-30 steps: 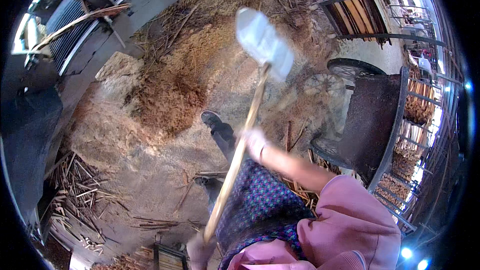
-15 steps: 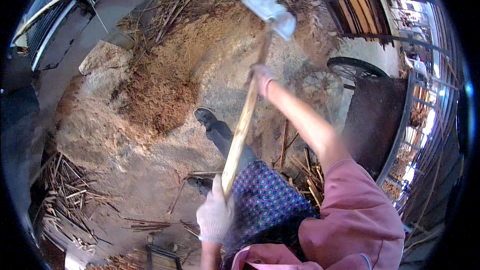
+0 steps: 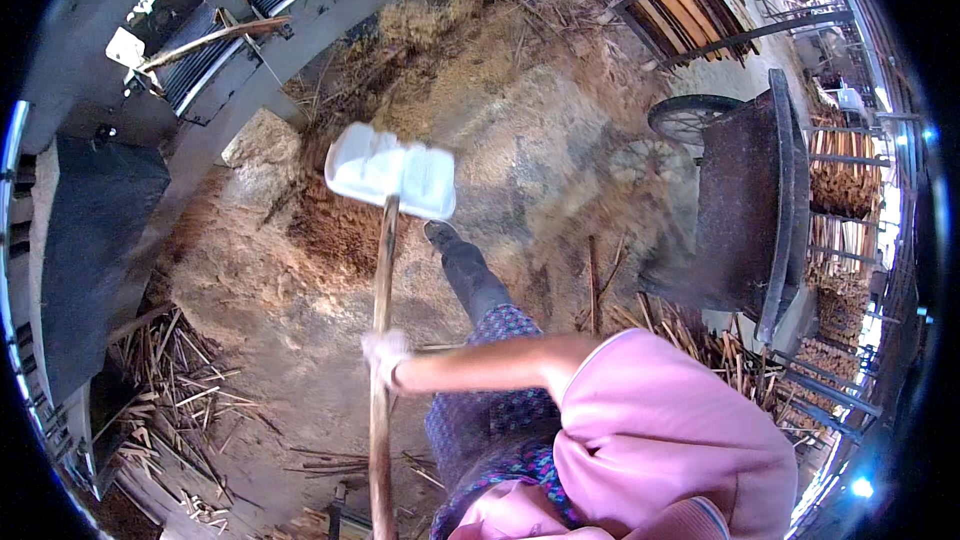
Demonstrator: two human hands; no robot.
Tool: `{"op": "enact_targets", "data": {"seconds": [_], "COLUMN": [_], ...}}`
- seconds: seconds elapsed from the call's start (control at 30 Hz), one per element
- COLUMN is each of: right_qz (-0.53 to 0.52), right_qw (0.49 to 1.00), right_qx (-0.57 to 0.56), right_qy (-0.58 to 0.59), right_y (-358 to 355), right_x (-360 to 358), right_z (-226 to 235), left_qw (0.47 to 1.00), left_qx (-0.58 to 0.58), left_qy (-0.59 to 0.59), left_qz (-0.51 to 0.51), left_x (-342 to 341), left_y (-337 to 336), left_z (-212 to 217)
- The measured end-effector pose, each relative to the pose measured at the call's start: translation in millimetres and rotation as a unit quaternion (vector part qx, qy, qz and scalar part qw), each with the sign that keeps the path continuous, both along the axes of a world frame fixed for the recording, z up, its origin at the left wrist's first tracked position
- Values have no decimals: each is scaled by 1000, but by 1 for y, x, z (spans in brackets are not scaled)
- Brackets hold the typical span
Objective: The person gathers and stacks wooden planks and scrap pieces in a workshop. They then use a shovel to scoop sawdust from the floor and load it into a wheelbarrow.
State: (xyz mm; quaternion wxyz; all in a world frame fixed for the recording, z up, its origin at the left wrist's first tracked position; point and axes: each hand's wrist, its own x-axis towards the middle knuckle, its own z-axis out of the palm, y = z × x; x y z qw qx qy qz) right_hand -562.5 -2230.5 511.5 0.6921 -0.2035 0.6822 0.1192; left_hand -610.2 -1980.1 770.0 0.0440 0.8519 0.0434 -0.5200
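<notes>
The right grip (image 3: 387, 357) clasps the wooden handle (image 3: 383, 280), the left grip unseen; a careless swing could knock the white scoop (image 3: 395, 172) into the shoe (image 3: 437, 233).

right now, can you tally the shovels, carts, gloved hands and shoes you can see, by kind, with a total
White-bladed shovel: 1
Dark wheeled cart: 1
Gloved right hand, around the shovel's wooden handle: 1 (left hand not in view)
Dark shoe: 1
Total: 4
</notes>
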Motion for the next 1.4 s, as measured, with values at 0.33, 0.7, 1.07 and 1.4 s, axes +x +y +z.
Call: {"op": "enact_targets", "data": {"seconds": [0.33, 0.7, 1.07, 1.4], "right_qz": [-193, -155, 570, -164], "right_qw": [978, 929, 704, 984], "right_qx": [60, -322, -397, -28], "right_qy": [-53, -93, 151, -63], "right_y": [-81, -581, -450, -206], "right_x": [-62, -100, -111, -104], "right_z": [-16, -143, -175, -73], "left_qw": [978, 947, 963, 954], "left_qx": [123, -240, -142, 103], "left_qy": [3, 46, 113, 55], "left_qz": [-170, -207, -201, -276], "left_x": [24, 28, 12, 2], "left_y": [-4, -465, -374, -143], "left_z": [-11, -242, -220, -107]}}
